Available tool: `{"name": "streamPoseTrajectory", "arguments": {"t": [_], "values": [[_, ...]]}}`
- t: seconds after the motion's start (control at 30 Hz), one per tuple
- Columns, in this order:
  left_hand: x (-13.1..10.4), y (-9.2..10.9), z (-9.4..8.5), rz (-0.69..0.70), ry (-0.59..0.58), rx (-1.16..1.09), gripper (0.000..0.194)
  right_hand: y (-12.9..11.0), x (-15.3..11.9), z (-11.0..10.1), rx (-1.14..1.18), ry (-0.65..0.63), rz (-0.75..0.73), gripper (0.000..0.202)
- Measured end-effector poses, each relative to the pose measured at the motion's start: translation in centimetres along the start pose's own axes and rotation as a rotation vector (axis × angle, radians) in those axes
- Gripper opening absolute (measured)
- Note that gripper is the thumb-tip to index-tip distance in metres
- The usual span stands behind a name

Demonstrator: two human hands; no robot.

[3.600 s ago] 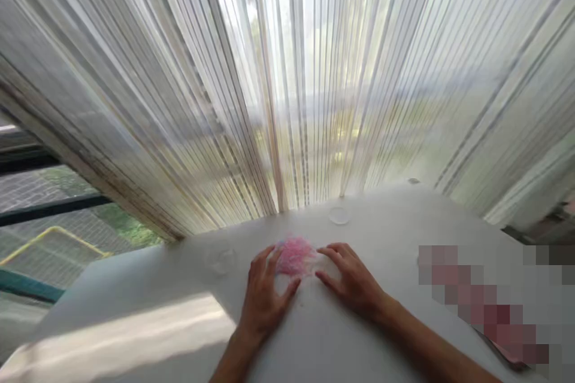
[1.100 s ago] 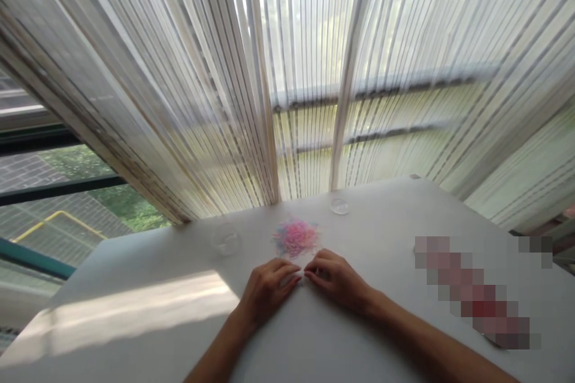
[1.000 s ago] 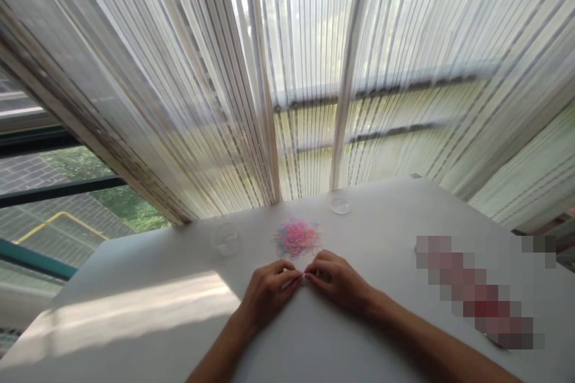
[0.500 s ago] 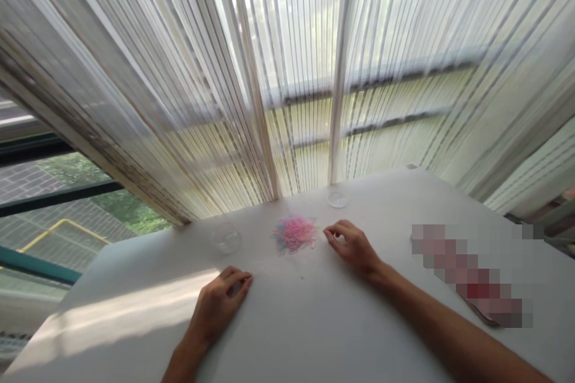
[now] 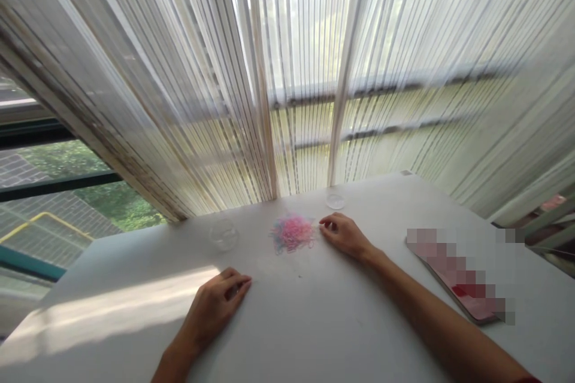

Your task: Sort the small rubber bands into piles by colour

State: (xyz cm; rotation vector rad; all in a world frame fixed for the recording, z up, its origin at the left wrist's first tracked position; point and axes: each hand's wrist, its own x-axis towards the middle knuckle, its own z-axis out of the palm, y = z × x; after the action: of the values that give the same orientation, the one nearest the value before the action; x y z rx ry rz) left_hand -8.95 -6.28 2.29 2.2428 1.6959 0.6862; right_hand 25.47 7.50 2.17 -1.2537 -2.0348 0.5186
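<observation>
1. White table [image 5: 291, 335] with a smooth top fills the near part of the view, and a patch of sunlight [image 5: 121, 317] lies across its left side.
2. Nearest is the left hand [image 5: 218, 299], which rests low over the table, well apart from the pile. Its fingers are bent and the thumb comes close to the index finger; whether something tiny is pinched there, I cannot tell.
3. At right lies a flat pink and red object [image 5: 477, 306], mostly covered by blurred squares.
4. Between the hands, on the bare table, is one small dark speck [image 5: 300, 276].
5. Farther, the right hand [image 5: 345, 234] has its fingertips just beside the right edge of the pile. The fingers are half curled; I cannot tell if they grasp a band.
6. The pile of thin bands [image 5: 293, 233] is directly on the table, beyond the left hand. It is loose and tangled, strong pink in the middle, pale blue towards the left, with single loops lying out at the front edge.
7. Left of the pile stands a clear round dish [image 5: 223, 234]; its content is too faint to tell. Behind the right hand is a smaller clear round dish [image 5: 335, 201], shallow, with contents also unclear.
8. Behind the table hangs a striped sheer curtain [image 5: 305, 72].
</observation>
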Motion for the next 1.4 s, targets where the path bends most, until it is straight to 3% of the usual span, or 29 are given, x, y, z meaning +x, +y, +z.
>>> {"name": "streamPoseTrajectory", "arguments": {"t": [0.57, 1.4], "values": [[0.1, 1.2, -0.5, -0.041, -0.055, -0.003, 0.025, 0.8, 0.1, 0.8, 0.045, 0.086, -0.073, 0.018], [0.0, 1.6, -0.2, 0.003, -0.01, 0.038, 0.021, 0.6, 0.2, 1.0, 0.083, 0.111, -0.084, 0.012]]}}
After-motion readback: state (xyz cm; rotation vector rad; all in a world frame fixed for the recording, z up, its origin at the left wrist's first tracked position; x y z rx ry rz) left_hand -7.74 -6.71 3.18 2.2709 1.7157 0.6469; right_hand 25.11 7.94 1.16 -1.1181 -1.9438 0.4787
